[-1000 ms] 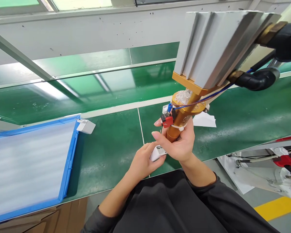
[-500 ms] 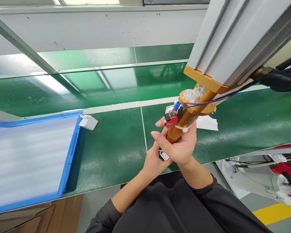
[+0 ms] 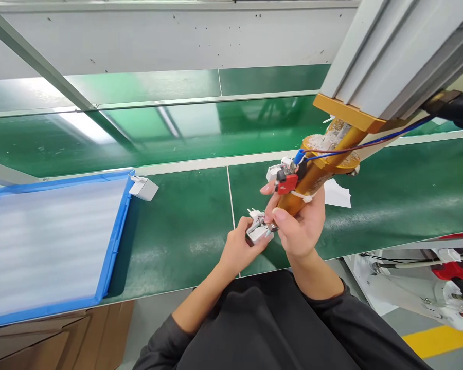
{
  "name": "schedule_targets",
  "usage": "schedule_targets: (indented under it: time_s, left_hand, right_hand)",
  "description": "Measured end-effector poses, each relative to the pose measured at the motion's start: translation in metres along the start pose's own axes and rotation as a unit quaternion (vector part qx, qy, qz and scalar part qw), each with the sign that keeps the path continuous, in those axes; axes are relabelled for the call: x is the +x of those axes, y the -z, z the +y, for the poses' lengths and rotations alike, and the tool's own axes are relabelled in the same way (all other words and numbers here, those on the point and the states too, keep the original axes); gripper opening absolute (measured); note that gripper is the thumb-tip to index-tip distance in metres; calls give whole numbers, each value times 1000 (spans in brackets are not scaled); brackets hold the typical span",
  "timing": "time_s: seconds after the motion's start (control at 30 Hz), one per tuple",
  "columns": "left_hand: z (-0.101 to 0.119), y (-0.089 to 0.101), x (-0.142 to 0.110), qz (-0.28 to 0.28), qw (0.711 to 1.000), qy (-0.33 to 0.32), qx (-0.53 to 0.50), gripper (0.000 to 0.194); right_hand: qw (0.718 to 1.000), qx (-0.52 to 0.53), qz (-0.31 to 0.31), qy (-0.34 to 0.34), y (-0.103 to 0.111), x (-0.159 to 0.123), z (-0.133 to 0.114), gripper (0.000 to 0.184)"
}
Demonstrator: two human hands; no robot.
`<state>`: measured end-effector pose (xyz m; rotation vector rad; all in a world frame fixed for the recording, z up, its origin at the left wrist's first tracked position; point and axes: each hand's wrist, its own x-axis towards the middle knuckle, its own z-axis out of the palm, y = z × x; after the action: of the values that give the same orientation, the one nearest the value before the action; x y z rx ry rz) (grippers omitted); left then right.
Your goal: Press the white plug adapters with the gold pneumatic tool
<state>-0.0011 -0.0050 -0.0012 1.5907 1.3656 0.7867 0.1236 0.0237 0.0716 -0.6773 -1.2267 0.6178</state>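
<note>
White plug housing [image 3: 259,234] is located in the left hand, above the green workbench [image 3: 177,246] and close to its near edge. Green surface spans the width from the left hand to the blue tray [image 3: 113,241], which stands well apart. The gold-bodied tool [image 3: 312,185] reaches in from the upper right; its long axis slants down and leftward, tip directed at the housing. The right hand [image 3: 306,226] is closed around the tool's lower barrel, thumb near the tip. The left hand [image 3: 239,246] is partly curled, thumb and fingers pinching the housing. The housing's prongs point toward the bench's far side; its long axis cannot be told. Room beyond it is limited by the tool's red switch [image 3: 287,184] and a second white piece [image 3: 273,172]. Paper [image 3: 337,194] lies beyond the right hand; a white block [image 3: 144,189] sits at the tray's far right corner.
</note>
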Motion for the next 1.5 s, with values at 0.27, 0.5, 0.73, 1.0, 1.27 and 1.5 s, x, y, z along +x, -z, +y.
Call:
schedule_targets:
  time_s: [0.27, 0.5, 0.73, 1.0, 1.27, 1.5]
  left_hand:
    - [-1, 36, -7, -80, 994, 25, -70, 24]
    - [-21, 30, 9, -31, 991, -38, 128, 26]
    - [-20, 30, 34, -125, 992, 20, 27, 50]
    - [-25, 10, 38, 3, 994, -97, 59, 27]
    - [-11, 29, 14, -47, 928, -201, 309, 49]
    - [-28, 16, 7, 44, 929, -222, 292, 25]
  right_hand:
    - [996, -54, 70, -23, 8, 4, -4, 34]
    - [992, -91, 80, -32, 18, 4, 0, 36]
    - [994, -64, 86, -23, 25, 2, 3, 34]
    - [994, -69, 86, -26, 30, 1, 5, 34]
    - [994, -53, 85, -46, 35, 0, 4, 35]
    - [994, -52, 84, -54, 37, -1, 5, 32]
